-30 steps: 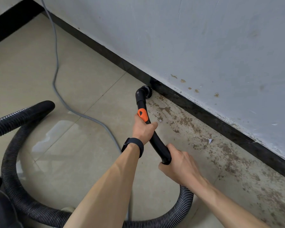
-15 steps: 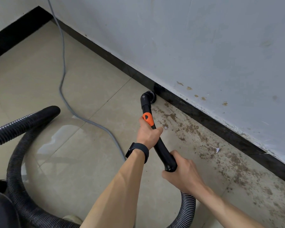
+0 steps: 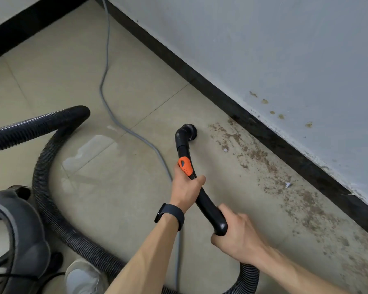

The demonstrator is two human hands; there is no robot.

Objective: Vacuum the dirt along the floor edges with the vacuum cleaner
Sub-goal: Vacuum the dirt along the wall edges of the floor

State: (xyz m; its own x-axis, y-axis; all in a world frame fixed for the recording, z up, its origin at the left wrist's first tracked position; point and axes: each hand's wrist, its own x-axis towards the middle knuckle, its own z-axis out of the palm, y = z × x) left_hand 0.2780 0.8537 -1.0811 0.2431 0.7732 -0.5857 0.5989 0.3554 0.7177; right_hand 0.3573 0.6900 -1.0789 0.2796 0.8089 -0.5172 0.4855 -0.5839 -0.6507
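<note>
A black curved vacuum wand (image 3: 202,196) with an orange slider (image 3: 185,166) ends in a round brush nozzle (image 3: 189,132) set on the beige tile floor, a short way out from the black baseboard (image 3: 263,132). My left hand (image 3: 185,187) grips the wand just below the orange slider. My right hand (image 3: 238,236) grips the wand's lower end where the ribbed hose (image 3: 51,187) joins. Brown dirt (image 3: 261,158) lies scattered along the baseboard, to the right of the nozzle, with small white scraps in it.
The grey vacuum body (image 3: 19,230) sits at lower left, its hose looping across the floor. A grey power cord (image 3: 106,85) runs from the far corner toward my arms. A wet patch (image 3: 89,151) shines on the tiles. My shoe (image 3: 83,276) shows at the bottom.
The brush nozzle has pulled back from the baseboard onto the open tile. The view has shifted, so the vacuum body and my shoe now show.
</note>
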